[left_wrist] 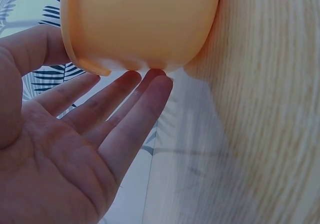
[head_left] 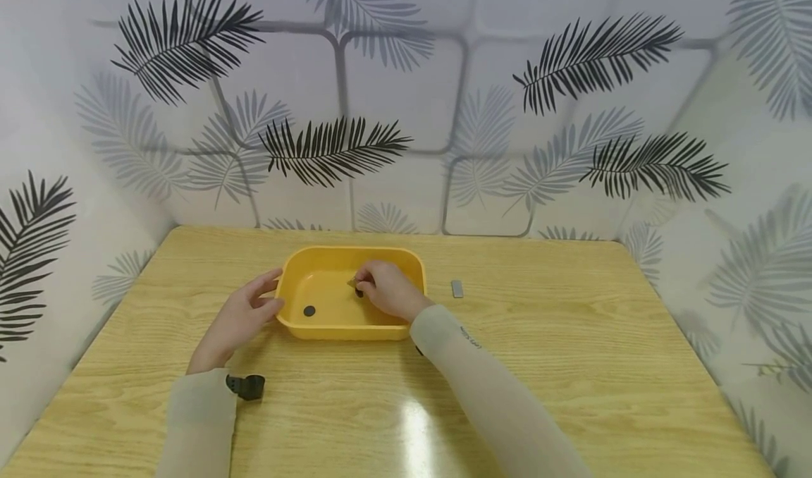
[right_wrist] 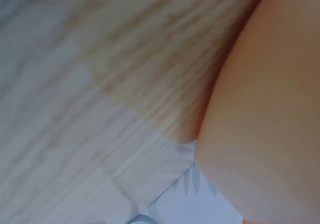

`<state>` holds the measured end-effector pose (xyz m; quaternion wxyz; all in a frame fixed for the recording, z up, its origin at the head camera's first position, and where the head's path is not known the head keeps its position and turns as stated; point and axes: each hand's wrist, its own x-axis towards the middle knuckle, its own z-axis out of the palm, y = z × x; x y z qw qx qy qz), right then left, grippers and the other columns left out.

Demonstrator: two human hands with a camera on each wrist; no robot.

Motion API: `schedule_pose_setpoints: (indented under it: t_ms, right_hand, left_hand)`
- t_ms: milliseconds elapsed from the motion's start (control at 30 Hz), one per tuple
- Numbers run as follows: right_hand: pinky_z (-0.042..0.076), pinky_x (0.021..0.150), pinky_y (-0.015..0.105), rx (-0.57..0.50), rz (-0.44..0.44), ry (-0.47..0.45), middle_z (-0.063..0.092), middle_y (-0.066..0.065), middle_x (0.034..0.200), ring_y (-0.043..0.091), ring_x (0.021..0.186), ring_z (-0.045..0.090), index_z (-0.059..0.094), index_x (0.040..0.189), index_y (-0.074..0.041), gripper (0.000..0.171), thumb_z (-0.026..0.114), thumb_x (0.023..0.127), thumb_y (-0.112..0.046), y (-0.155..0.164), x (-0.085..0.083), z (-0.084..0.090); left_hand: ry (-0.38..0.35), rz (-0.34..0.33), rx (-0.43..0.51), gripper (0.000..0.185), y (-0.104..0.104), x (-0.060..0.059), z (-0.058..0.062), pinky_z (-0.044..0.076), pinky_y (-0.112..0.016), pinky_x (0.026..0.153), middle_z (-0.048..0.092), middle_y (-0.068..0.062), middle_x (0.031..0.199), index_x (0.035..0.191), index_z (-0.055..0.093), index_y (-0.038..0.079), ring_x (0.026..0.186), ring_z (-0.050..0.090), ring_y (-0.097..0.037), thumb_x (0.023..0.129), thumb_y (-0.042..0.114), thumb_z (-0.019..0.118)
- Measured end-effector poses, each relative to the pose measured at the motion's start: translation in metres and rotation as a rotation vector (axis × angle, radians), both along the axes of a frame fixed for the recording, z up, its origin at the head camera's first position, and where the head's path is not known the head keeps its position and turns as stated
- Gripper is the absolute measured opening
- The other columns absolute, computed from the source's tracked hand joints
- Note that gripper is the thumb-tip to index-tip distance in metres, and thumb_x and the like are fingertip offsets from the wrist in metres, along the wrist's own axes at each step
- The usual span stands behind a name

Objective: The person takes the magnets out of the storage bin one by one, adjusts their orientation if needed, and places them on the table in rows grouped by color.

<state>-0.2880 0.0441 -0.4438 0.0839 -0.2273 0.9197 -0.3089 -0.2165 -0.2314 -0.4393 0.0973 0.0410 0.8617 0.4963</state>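
A yellow plastic basin [head_left: 345, 333] stands on the wooden table. My left hand [head_left: 244, 316] is at its left end. In the left wrist view, relaxed fingers [left_wrist: 150, 98] touch the basin's outer wall [left_wrist: 140, 23], and the thumb lies against the rim. Reaching over the right side, my right hand [head_left: 390, 291] pinches a small brownish piece [head_left: 352, 282] inside the basin. Something dark [head_left: 359, 293] shows just under those fingertips; its kind is unclear. A black disc [head_left: 309, 311] lies on the basin floor, front left. The right wrist view shows only the basin's outside [right_wrist: 265, 114] and tabletop, not the hand.
A small grey rectangular piece [head_left: 457, 289] lies on the table to the right of the basin. The wooden tabletop [head_left: 571, 351] runs back to a wall [head_left: 406, 97] with a leaf pattern. A black device [head_left: 249, 387] is strapped to the left wrist.
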Motion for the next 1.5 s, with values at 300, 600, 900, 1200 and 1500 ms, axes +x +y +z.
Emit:
schedule_pose_setpoints:
  t_ms: [300, 600, 900, 1200, 1500]
  right_hand:
    - [0.053, 0.078, 0.023, -0.117, -0.041, -0.066, 0.072, 0.006, 0.103, 0.013, 0.087, 0.061, 0.064, 0.099, -0.008, 0.007, 0.070, 0.096, -0.008, 0.0023, -0.0016, -0.0012]
    - [0.047, 0.071, 0.021, -0.085, -0.024, 0.001, 0.070, 0.003, 0.096, 0.013, 0.082, 0.056, 0.058, 0.093, -0.012, 0.016, 0.072, 0.092, -0.005, 0.0044, 0.0007, -0.0020]
    - [0.053, 0.080, 0.023, -0.043, 0.010, -0.018, 0.074, 0.002, 0.098, 0.011, 0.085, 0.060, 0.068, 0.091, -0.012, 0.008, 0.073, 0.093, -0.007, 0.0035, 0.0018, -0.0015]
    - [0.049, 0.071, 0.018, -0.114, -0.042, -0.084, 0.073, 0.003, 0.098, 0.012, 0.082, 0.059, 0.067, 0.092, -0.010, 0.007, 0.073, 0.095, -0.012, 0.0047, 0.0007, -0.0003]
    - [0.046, 0.064, 0.019, -0.206, -0.080, -0.085, 0.072, 0.007, 0.095, 0.013, 0.076, 0.057, 0.067, 0.093, -0.008, 0.006, 0.073, 0.092, -0.009, 0.0062, 0.0008, 0.0016]
  left_hand:
    - [-0.012, 0.011, -0.011, 0.065, -0.0017, -0.0006, -0.0014, 0.052, -0.053, 0.110, 0.033, -0.024, 0.166, 0.166, 0.025, 0.017, 0.141, 0.051, -0.042, 0.108, 0.022, 0.055]
    - [-0.006, -0.001, -0.005, 0.066, -0.0009, -0.0005, -0.0021, 0.054, -0.051, 0.109, 0.033, -0.025, 0.165, 0.166, 0.024, 0.015, 0.140, 0.052, -0.042, 0.108, 0.023, 0.055]
    - [0.001, 0.000, -0.012, 0.065, -0.0015, -0.0012, -0.0027, 0.053, -0.052, 0.109, 0.034, -0.023, 0.165, 0.165, 0.025, 0.016, 0.140, 0.053, -0.042, 0.108, 0.021, 0.055]
    - [0.008, -0.006, -0.009, 0.065, -0.0013, -0.0009, -0.0023, 0.053, -0.051, 0.109, 0.035, -0.023, 0.165, 0.165, 0.025, 0.015, 0.140, 0.054, -0.042, 0.108, 0.020, 0.055]
    - [0.013, -0.007, -0.014, 0.065, -0.0013, -0.0002, -0.0030, 0.052, -0.052, 0.110, 0.036, -0.022, 0.165, 0.166, 0.024, 0.016, 0.140, 0.054, -0.041, 0.108, 0.022, 0.055]
